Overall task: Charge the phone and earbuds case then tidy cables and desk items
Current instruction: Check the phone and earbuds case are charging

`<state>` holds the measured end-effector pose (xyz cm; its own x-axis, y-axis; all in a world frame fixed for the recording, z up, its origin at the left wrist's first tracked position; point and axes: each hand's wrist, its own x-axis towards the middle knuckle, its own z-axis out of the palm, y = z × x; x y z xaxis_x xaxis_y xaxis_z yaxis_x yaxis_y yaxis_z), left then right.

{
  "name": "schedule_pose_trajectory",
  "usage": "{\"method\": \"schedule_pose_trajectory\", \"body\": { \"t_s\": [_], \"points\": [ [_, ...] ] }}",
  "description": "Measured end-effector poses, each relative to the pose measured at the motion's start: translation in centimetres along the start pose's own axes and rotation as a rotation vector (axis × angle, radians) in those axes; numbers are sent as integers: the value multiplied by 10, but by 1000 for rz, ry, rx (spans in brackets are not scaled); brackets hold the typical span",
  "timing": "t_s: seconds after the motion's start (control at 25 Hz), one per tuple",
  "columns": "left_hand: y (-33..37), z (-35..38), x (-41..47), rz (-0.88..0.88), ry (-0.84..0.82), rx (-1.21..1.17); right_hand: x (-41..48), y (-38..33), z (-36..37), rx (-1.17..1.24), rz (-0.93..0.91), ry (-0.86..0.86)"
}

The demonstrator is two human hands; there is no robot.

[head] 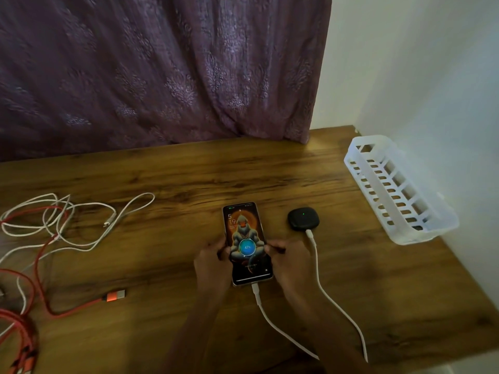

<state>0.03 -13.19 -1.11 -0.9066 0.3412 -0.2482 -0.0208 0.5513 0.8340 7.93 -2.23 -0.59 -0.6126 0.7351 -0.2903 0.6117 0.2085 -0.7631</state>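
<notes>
The phone (246, 242) lies on the wooden desk (175, 174) with its screen lit and a charge ring reading 47%. A white cable (272, 322) is plugged into its near end. My left hand (209, 263) grips the phone's left edge and my right hand (290, 261) grips its right edge. Just right of the phone sits the black earbuds case (303, 218) with a green light on; a second white cable (328, 295) is plugged into it and runs off the desk's front edge.
A tangle of white cables (62, 220) and red cables (32, 287) covers the desk's left side, with an orange-tipped plug (116, 295) lying loose. A white slotted plastic basket (399, 190) stands at the right by the wall. A purple curtain (162, 71) hangs behind.
</notes>
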Motion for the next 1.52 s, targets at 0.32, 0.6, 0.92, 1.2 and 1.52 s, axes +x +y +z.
{"method": "schedule_pose_trajectory", "body": {
  "t_s": [0.32,0.6,0.92,1.2,1.52],
  "points": [
    [3,7,1,83,55,100,-3,-2,-13,4,-121,15],
    [59,52,11,367,-56,246,41,19,-80,89,-225,161],
    [71,94,37,413,-344,315,77,48,-88,-11,-301,-197],
    [101,62,24,535,-306,48,49,8,-118,235,-381,-105],
    [204,-13,-23,849,-210,-344,-19,-90,-184,414,-747,170]
  ]
}}
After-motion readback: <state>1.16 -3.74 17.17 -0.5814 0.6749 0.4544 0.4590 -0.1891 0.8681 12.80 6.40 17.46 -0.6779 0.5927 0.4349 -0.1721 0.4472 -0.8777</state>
